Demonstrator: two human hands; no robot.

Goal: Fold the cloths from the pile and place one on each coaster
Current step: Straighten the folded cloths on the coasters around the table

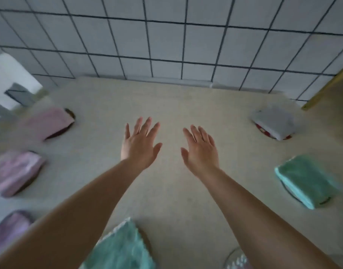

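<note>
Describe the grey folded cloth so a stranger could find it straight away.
Start at the tiled wall behind the beige table and go to the table's far right corner. The grey folded cloth lies there on a red-patterned coaster. It is the only grey one; its nearest neighbour, the cloth toward the viewer, is teal.

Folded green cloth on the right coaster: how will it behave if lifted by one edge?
The green cloth looks like soft, fuzzy fabric, so it probably flops and unfolds when lifted by one edge. Likely light for its bulk. It overhangs its coaster, so a sideways push may slide it off, perhaps dragging the coaster.
</note>
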